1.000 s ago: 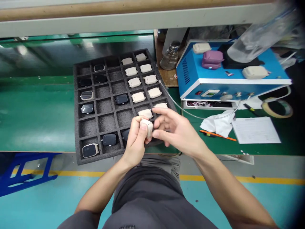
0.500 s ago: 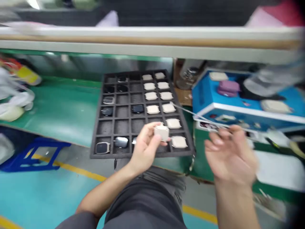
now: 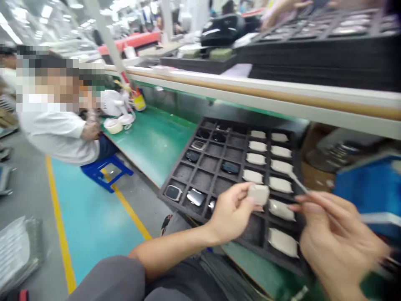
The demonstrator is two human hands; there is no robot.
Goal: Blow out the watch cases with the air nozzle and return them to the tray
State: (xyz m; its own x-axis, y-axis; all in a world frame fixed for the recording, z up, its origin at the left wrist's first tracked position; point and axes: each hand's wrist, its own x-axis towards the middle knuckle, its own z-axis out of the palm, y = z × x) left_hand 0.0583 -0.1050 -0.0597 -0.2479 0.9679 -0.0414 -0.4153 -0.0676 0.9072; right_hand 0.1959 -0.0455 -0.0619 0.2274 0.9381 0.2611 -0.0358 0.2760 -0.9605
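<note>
My left hand (image 3: 233, 211) grips a cream square piece (image 3: 258, 195) between thumb and fingers, above a black compartment tray (image 3: 200, 179). My right hand (image 3: 332, 234) pinches a thin white stick (image 3: 300, 184), its tip over the tray's right column. Cream pieces such as this one (image 3: 283, 242) lie in the two right columns. Dark and silver watch-like pieces, among them a silver one (image 3: 196, 197) and a dark one (image 3: 230, 167), sit in compartments farther left. Several compartments hold nothing.
A person in a white shirt (image 3: 56, 129) sits on a blue stool (image 3: 106, 171) at the left. A rail (image 3: 219, 88) crosses above the green bench (image 3: 156, 138). At the right stands a blue box (image 3: 369, 184); stacked black trays (image 3: 319, 62) lie beyond the rail.
The view has swung left and up, bringing the seated person into sight. My right hand has come closer to my left hand and the tray, still with the stick. My left hand keeps the cream piece.
</note>
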